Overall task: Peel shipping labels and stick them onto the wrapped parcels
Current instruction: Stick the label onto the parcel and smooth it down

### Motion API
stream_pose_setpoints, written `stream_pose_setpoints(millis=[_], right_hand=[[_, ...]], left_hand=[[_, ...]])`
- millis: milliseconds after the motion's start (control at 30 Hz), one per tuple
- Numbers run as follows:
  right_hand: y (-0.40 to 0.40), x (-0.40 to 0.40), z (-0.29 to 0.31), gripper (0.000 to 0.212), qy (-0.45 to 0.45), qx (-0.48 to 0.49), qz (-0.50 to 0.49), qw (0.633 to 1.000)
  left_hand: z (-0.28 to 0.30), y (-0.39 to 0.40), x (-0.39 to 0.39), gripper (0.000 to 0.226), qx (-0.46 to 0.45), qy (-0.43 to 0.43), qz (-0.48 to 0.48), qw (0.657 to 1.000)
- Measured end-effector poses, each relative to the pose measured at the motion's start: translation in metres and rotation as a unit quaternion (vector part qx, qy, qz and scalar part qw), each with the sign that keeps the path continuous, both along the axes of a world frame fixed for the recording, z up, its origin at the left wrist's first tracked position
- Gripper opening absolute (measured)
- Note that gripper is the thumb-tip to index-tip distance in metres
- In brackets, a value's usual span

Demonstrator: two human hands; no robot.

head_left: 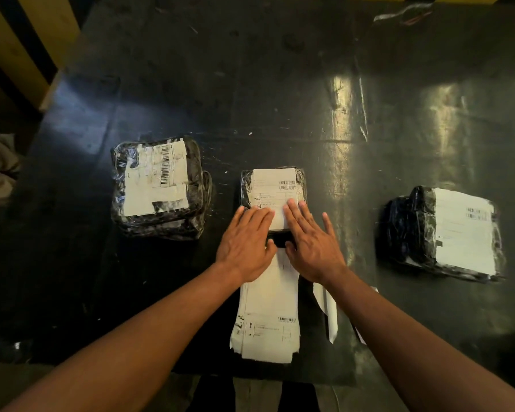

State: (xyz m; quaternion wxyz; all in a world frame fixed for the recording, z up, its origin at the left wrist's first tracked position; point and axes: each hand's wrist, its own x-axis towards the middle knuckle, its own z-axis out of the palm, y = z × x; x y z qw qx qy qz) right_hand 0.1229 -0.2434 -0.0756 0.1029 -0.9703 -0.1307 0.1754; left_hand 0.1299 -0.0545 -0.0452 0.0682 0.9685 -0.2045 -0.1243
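A small black wrapped parcel lies in the middle of the dark table with a white shipping label on its top. My left hand and my right hand lie flat side by side, their straight fingers pressing the near part of that label. A stack of white label sheets lies on the table just below my wrists. A larger black parcel with a wrinkled label sits to the left. Another labelled black parcel sits to the right.
Loose white backing strips lie beside the label stack on its right. A yellow and black striped post stands at the upper left beyond the table's edge. The dark table stretches far behind the parcels.
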Motion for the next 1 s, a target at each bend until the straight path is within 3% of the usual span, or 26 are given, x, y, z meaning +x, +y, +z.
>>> stream_pose_setpoints(millis=[200,400,700,900,1000], right_hand=[[0.001,0.002,0.000,0.078,0.012,-0.009,0.001,1.000],[0.003,0.000,0.003,0.081,0.008,0.004,-0.005,1.000],[0.001,-0.001,0.002,0.082,0.009,0.013,-0.010,1.000],[0.003,-0.002,0.006,0.082,0.005,0.019,-0.013,1.000],[0.001,-0.001,0.003,0.082,-0.001,0.023,-0.012,1.000]], left_hand=[[0.006,0.020,0.003,0.065,0.024,-0.021,0.018,0.999],[0.004,-0.006,0.022,0.070,-0.019,0.004,-0.009,1.000],[0.004,0.017,0.041,0.073,0.035,0.006,0.038,0.999],[-0.002,-0.019,0.066,0.068,0.046,0.028,0.012,0.998],[-0.010,-0.014,0.080,0.072,0.053,0.054,0.067,0.995]])
